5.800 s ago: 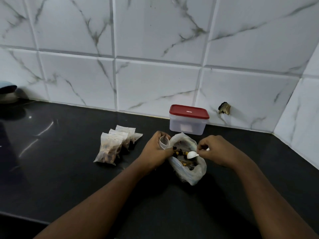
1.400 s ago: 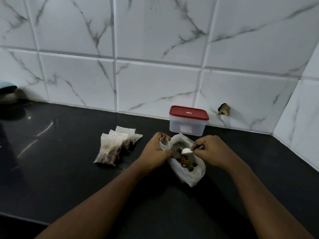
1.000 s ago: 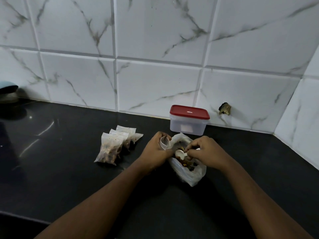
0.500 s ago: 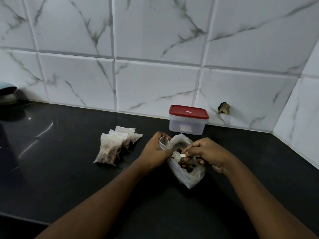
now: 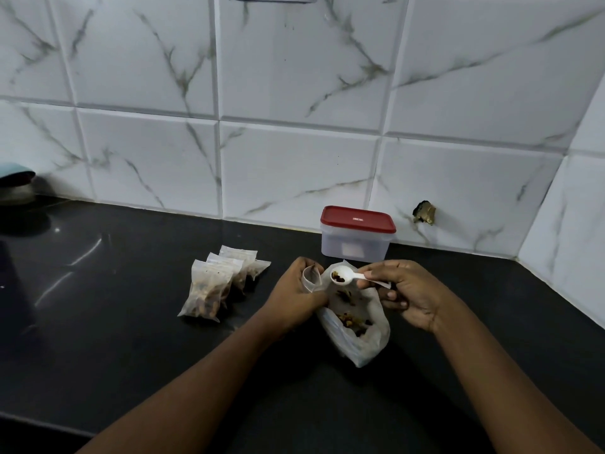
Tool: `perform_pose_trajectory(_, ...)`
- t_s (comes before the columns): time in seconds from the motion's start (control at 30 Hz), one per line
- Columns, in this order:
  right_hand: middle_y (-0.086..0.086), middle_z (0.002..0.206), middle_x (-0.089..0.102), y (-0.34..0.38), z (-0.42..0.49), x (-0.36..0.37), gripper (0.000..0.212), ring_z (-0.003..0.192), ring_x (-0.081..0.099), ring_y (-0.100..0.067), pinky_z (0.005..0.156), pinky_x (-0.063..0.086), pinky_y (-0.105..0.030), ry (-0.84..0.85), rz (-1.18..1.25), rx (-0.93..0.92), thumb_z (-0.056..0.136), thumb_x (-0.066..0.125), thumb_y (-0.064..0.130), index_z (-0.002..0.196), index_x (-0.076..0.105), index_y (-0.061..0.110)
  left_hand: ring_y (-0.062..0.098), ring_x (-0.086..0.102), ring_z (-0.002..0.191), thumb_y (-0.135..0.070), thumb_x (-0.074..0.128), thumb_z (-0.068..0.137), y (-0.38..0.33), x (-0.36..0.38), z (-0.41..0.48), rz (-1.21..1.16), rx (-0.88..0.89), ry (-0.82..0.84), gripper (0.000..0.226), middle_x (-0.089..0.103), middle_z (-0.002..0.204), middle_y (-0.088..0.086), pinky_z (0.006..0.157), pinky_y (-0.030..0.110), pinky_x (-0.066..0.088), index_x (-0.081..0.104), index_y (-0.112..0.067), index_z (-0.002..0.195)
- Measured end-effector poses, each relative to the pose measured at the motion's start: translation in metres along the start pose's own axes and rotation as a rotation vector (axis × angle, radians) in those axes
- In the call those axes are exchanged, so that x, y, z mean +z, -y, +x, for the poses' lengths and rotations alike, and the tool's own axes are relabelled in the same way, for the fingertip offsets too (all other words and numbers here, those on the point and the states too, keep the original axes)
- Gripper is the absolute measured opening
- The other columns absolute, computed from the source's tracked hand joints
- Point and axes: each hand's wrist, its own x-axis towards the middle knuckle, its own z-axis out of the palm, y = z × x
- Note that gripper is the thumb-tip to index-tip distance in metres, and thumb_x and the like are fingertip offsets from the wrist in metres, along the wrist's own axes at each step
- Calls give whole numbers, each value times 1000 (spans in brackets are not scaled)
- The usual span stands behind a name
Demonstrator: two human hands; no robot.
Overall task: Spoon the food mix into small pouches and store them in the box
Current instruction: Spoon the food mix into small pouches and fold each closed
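Observation:
A clear plastic bag of food mix (image 5: 357, 326) lies open on the black counter. My left hand (image 5: 294, 296) grips a small clear pouch (image 5: 311, 278) with its mouth held open, right beside the bag's left edge. My right hand (image 5: 409, 290) pinches the handle of a white plastic spoon (image 5: 343, 277); its bowl carries dark food mix and hovers just right of the pouch mouth, above the bag. Three filled pouches (image 5: 216, 283) lie in a row to the left. The box (image 5: 357, 234), translucent with a red lid shut on it, stands behind against the wall.
White marble-look tiles form the back wall, with a corner wall at the right (image 5: 576, 224). A dark fitting (image 5: 425, 213) sticks out of the tiles right of the box. A dark object with a pale blue top (image 5: 16, 188) sits at the far left of the counter.
My right hand has lifted the spoon out of the food bag with a load of mix and brought it left and up to the pouch mouth. My left hand has stayed put.

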Motion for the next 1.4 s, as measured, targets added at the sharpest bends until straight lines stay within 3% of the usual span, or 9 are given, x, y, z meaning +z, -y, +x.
perform_pose_trajectory(0.13, -18, 97, 78, 0, -9, 19, 17, 60, 53, -12, 48, 37, -16, 29, -127, -194, 93, 70, 2, 103, 82, 8, 10, 70, 93, -8, 81, 80, 1, 0, 1, -4, -4, 20, 40, 73, 103, -3, 82, 29, 58, 61, -23, 112)
perform_pose_trajectory(0.23, 1, 105, 80, -4, -12, 30, 20, 93, 73, -6, 76, 57, -19, 89, -414, -323, 91, 75, 4, 104, 83, 18, 12, 68, 87, -6, 80, 80, 2, 0, 2, 17, 11, 7, 38, 71, 100, 2, 80, 37, 59, 61, -23, 108)
perform_pose_trajectory(0.33, 11, 109, 79, -6, -12, 34, 23, 108, 72, -5, 93, 57, -23, 114, -584, -394, 92, 77, 7, 107, 83, 23, 15, 66, 85, -4, 79, 79, 3, 1, 2, 28, 18, 4, 40, 68, 104, 11, 79, 46, 60, 60, -23, 108)
perform_pose_trajectory(0.53, 15, 96, 77, 16, -18, 9, 24, 93, 70, 1, 81, 50, -20, -37, -709, -450, 90, 74, 5, 97, 82, 27, 22, 70, 100, -3, 79, 78, 2, 0, 3, 6, -19, 14, 43, 71, 107, 2, 89, 43, 59, 61, -22, 112)
perform_pose_trajectory(0.63, 11, 86, 76, 21, -22, -5, 25, 74, 65, -1, 74, 48, -25, 132, -841, -273, 88, 71, 2, 90, 82, 25, 27, 71, 100, -2, 78, 76, 2, 1, 2, 3, -25, -7, 41, 73, 104, 3, 90, 48, 59, 62, -22, 109)
perform_pose_trajectory(0.77, 1, 91, 78, 14, -21, 8, 27, 81, 70, -12, 78, 57, -32, 312, -990, -176, 85, 70, 4, 91, 84, 25, 28, 71, 98, 0, 76, 76, 2, 1, 2, 9, -18, -13, 41, 73, 102, 4, 89, 51, 59, 62, -22, 109)
perform_pose_trajectory(1.0, 14, 95, 69, 16, -20, 6, 24, 88, 66, -4, 79, 53, -25, -23, -1057, -348, 91, 71, 8, 96, 82, 29, 23, 70, 99, -1, 76, 79, -1, 0, 1, -7, -24, 11, 40, 71, 107, 5, 86, 40, 60, 61, -21, 111)
perform_pose_trajectory(1.17, 11, 91, 78, 17, -23, 6, 27, 82, 71, -5, 77, 57, -27, 266, -947, -198, 87, 70, 3, 93, 84, 25, 9, 67, 87, 3, 74, 79, -3, 2, 0, -12, -15, -4, 40, 71, 105, 6, 75, 26, 56, 61, -18, 111)
perform_pose_trajectory(1.4, 18, 93, 67, 8, -14, 11, 24, 90, 65, -1, 81, 53, -26, -45, -1128, -387, 90, 71, 10, 96, 81, 31, 18, 69, 99, -4, 80, 80, -3, 1, -1, -19, -21, 9, 40, 70, 107, 2, 78, 25, 56, 61, -21, 112)
